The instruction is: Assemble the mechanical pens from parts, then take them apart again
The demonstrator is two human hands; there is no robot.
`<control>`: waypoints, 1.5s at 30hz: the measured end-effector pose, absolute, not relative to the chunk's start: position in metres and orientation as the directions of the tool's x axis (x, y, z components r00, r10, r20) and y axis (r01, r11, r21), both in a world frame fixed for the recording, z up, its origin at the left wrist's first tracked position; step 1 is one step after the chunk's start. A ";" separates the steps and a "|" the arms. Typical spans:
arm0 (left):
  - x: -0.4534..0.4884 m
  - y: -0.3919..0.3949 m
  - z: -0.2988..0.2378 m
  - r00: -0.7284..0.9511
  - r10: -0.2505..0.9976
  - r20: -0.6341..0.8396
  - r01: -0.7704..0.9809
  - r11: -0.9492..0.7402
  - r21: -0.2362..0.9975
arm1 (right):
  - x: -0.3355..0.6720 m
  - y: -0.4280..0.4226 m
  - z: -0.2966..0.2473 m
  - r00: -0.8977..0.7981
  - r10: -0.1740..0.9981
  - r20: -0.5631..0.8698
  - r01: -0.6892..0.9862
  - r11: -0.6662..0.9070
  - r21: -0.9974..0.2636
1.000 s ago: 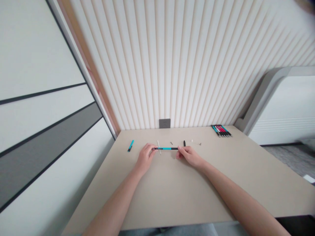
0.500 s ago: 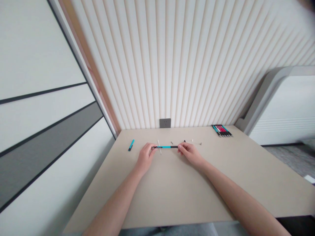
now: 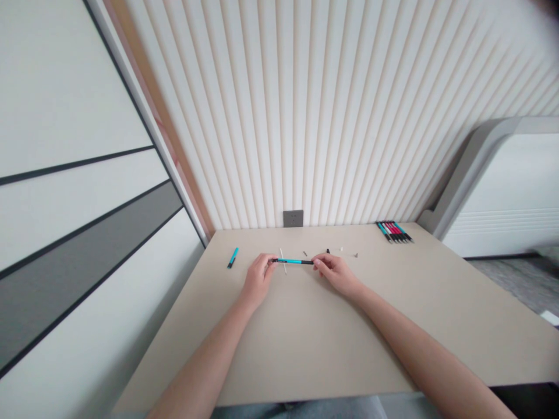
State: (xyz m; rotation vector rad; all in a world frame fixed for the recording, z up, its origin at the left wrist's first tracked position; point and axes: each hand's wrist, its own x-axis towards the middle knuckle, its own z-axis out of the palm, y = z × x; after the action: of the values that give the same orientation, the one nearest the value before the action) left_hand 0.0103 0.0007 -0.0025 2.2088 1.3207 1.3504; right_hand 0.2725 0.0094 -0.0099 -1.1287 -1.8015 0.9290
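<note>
Between my two hands a blue and black pen [image 3: 292, 261] lies level across the view. My left hand [image 3: 260, 273] pinches its left end, and my right hand [image 3: 334, 270] pinches its black right end. Behind the pen a thin white refill [image 3: 282, 254] rests on the table. Near my right hand are a small dark spring-like piece [image 3: 305, 254], a small black part [image 3: 328, 251], a tiny white part [image 3: 341, 249] and a small grey part [image 3: 356, 255]. To the left of my left hand lies a blue and black pen barrel [image 3: 233, 258].
At the table's back right several pens [image 3: 394, 231] in blue, white, red and black lie side by side. The beige table [image 3: 314, 343] meets a ribbed wall [image 3: 271, 116] with a dark socket [image 3: 293, 219]. A white cabinet [image 3: 74, 262] stands at the left.
My right hand has shifted slightly left, and the pen's right end has dipped a little. My left hand stays nearly in place; the loose parts have not moved.
</note>
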 end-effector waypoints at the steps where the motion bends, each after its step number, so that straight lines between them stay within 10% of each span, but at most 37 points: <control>1: 0.010 0.001 -0.002 0.167 0.792 0.587 0.574 -0.562 0.595 | 0.273 0.010 -0.011 -0.285 0.926 0.247 0.331 0.337 -0.882; 45: 0.009 0.002 -0.003 0.187 0.815 0.548 0.606 -0.535 0.589 | 0.274 0.006 -0.005 -0.391 0.880 0.272 0.474 0.445 -0.760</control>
State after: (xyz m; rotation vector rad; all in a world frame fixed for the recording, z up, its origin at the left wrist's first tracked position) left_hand 0.0093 0.0017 -0.0033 2.2225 1.3636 1.2676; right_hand 0.2744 0.0057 -0.0051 -1.1304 -2.0266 0.7753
